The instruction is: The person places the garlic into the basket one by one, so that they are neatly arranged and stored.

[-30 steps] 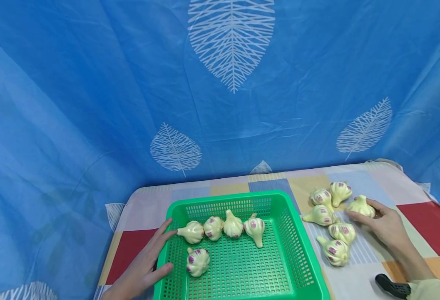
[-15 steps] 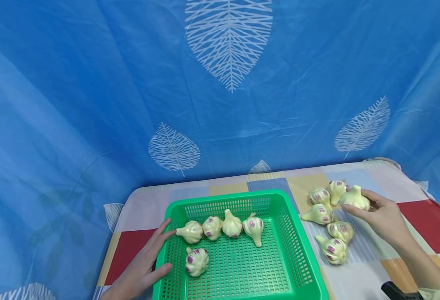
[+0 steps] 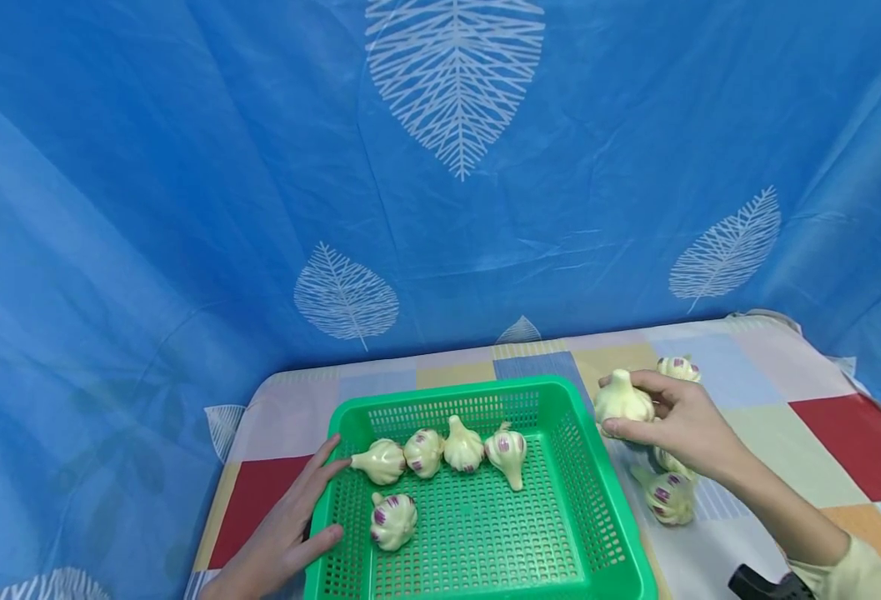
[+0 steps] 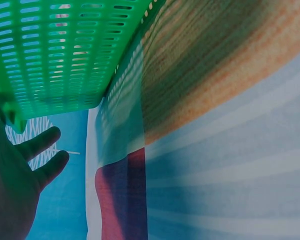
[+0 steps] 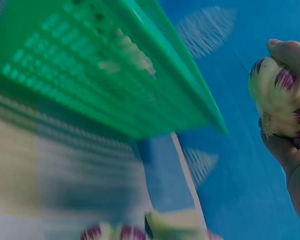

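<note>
Between the thumb and fingers of my right hand (image 3: 683, 421) is a garlic bulb (image 3: 623, 398), held stem up near the right rim of a green basket (image 3: 571, 417). In the right wrist view this purple-streaked bulb (image 5: 277, 100) shows its root end. My left hand (image 3: 290, 521) rests on the basket's left rim, fingers spread. The left wrist view shows some of its fingers (image 4: 50, 167) beside the slotted basket wall (image 4: 55, 60). Inside the basket, a row of garlic bulbs (image 3: 464, 446) lies toward the back, with one more bulb (image 3: 393, 522) in front at left.
More garlic bulbs lie on the table right of the basket, such as one near the front (image 3: 668, 498) and one at the back (image 3: 678, 368); my right hand hides others. A patchwork cloth (image 3: 770, 433) covers the table. Behind it hangs a blue leaf-print curtain (image 3: 598, 167).
My right hand has lifted a garlic bulb from the right-hand group and carried it left, close to the basket. My left hand has stayed at the basket's left rim.
</note>
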`<move>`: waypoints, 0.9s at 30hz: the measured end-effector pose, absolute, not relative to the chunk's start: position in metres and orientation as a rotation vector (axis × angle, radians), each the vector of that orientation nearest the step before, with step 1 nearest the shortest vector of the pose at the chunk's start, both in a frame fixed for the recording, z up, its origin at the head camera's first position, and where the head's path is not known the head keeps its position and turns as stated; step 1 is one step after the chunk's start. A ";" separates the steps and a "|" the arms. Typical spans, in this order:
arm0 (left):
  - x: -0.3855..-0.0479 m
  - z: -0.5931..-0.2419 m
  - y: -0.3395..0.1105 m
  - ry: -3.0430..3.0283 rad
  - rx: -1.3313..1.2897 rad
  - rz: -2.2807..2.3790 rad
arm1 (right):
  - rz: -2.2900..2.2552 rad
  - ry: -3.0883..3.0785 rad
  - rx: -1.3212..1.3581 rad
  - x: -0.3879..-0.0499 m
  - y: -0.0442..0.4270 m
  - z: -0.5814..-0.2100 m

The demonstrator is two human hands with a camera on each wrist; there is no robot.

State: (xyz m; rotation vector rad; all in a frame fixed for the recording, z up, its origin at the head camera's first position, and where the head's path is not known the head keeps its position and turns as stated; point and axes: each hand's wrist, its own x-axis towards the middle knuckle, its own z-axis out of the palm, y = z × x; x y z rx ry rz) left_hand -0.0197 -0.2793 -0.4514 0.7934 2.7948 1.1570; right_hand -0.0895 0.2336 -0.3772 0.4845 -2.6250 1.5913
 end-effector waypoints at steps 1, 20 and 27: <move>-0.020 -0.451 -0.279 2.794 0.797 1.158 | 1.606 -2.626 0.524 -0.089 0.227 -0.376; -0.021 -0.452 -0.279 2.712 0.786 1.287 | 1.514 -2.733 1.348 -0.102 0.112 -0.386; -0.021 -0.453 -0.280 2.723 0.803 1.282 | 1.433 -2.807 1.563 -0.104 0.080 -0.391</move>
